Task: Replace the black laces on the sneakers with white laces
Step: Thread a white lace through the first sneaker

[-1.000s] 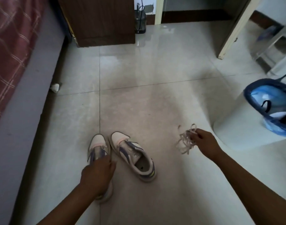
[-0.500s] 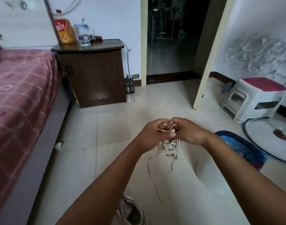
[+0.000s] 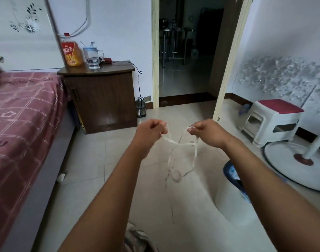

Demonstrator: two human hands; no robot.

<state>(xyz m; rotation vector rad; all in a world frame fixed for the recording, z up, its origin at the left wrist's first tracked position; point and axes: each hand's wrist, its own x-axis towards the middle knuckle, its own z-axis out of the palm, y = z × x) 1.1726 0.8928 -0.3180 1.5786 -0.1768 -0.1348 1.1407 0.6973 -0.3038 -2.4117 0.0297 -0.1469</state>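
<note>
Glass mug (image 3: 93,58) holds water; hands pinch white laces (image 3: 181,153).

The white laces (image 3: 181,144) look like flat, soft cloth; the floor (image 3: 108,160) is smooth, shiny tile; the bedside cabinet (image 3: 102,99) is dark wood with a slight shine; the bed cover (image 3: 22,113) is matt checked cloth; the stool (image 3: 272,122) is smooth plastic.

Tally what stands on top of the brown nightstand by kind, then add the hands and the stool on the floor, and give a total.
Orange drink bottle: 1
Glass mug with lid: 1
Small red item: 1
Hands, left hand and right hand, both pinching the white laces: 2
White stool with red top: 1
Total: 6
</note>
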